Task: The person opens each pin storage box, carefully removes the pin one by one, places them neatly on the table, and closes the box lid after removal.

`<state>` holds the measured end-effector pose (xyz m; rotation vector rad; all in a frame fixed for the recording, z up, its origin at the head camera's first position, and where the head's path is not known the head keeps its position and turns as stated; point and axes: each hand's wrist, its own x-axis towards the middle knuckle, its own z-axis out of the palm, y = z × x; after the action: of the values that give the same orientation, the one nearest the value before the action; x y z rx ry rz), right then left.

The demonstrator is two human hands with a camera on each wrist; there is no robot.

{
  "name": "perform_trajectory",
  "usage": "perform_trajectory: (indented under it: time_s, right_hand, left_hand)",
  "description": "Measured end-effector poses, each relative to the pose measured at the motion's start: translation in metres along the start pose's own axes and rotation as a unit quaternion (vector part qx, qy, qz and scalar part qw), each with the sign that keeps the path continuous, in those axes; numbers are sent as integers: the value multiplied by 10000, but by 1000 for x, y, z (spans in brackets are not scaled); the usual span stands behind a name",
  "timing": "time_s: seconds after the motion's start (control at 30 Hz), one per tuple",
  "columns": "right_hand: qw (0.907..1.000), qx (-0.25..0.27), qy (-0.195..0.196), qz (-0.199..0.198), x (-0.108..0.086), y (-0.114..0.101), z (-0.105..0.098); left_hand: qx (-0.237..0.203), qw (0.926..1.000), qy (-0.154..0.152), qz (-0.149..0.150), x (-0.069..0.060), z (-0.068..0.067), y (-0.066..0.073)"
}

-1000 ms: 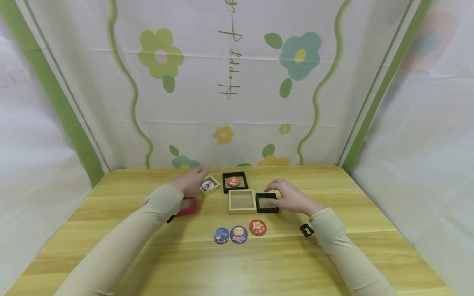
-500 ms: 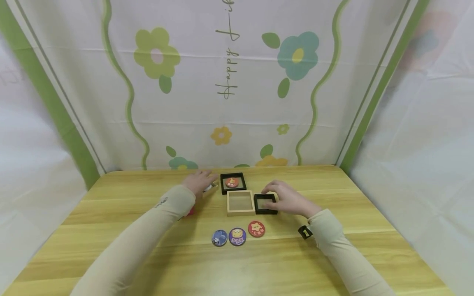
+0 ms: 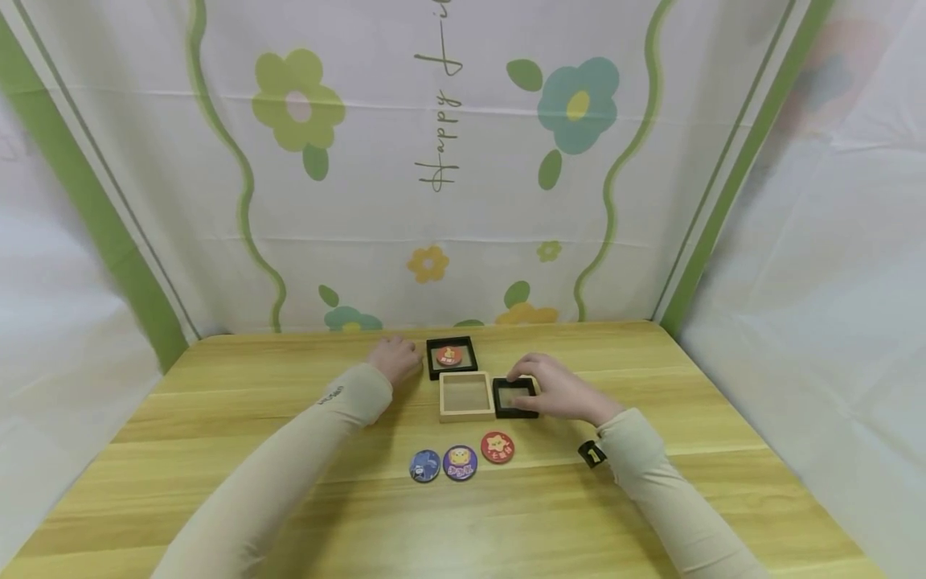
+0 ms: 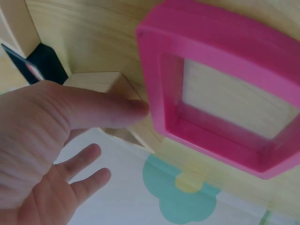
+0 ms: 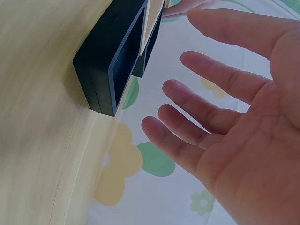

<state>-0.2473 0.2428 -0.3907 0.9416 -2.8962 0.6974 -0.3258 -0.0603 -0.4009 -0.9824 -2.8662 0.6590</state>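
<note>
In the head view my left hand (image 3: 395, 359) is low over the table's back left. The left wrist view shows its thumb across a small light wooden frame (image 4: 145, 133), apparently pinching it with a mostly hidden index finger; two other fingers stick out free. Beside the thumb tip stands a pink frame (image 4: 161, 89). My right hand (image 3: 560, 389) hovers by a small black frame (image 3: 515, 412), its fingers relaxed and holding nothing. In the right wrist view, a gap separates these fingers (image 5: 211, 110) from the black frame.
A larger wooden frame (image 3: 466, 416) sits left of the small black one. Behind it, a larger black frame (image 3: 432, 366) has a red badge (image 3: 449, 355) inside. Nearer lie blue (image 3: 424, 466), purple (image 3: 460, 462) and red star (image 3: 497, 447) badges. A floral cloth (image 3: 463, 209) hangs behind.
My left hand has shifted slightly right and over the small wooden frame, which it now covers in the head view along with the pink frame. My right hand stays nearly still.
</note>
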Motion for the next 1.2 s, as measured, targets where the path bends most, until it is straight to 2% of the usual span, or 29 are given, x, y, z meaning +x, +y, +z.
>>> perform_trajectory:
  time_s: [0.13,0.23,0.4,0.5,0.67,0.8,0.9,1.0,1.13,1.2]
  right_hand:
    - [10000,40,-26,-18,0,-3,1]
    - [10000,82,-56,-2,1,-3,1]
    - [9999,106,-51,11,1,-2,3]
    - [9999,90,-32,-36,0,-2,3]
    - [9999,114,-9,-108,-1,-3,3]
    - [9998,137,-25,-123,-1,-4,3]
    - [9998,128,-34,-145,0,-4,3]
    - [9997,48,-1,-222,2,-2,4]
    - [9996,-28,5,-266,2,-2,4]
    - [9997,-36,-6,-240,1,-3,4]
  left_hand:
    - [178,9998,7,-51,1,4,1]
    - [398,9992,13,37,0,5,0]
    - [454,9988,-30,166,-4,2,-4]
    - [280,9993,63,252,-8,0,-9]
    - [30,9981,443,422,-14,-4,-20]
    - [-517,9945,815,403,-21,-8,-29]
    - [-1069,9881,1066,282,-26,-11,-34]
    - [-1577,9775,1393,148,-31,-15,-36]
    - [-2136,9581,1908,62,-37,-24,-32]
    - [-2427,9477,2073,-19,-41,-29,-26]
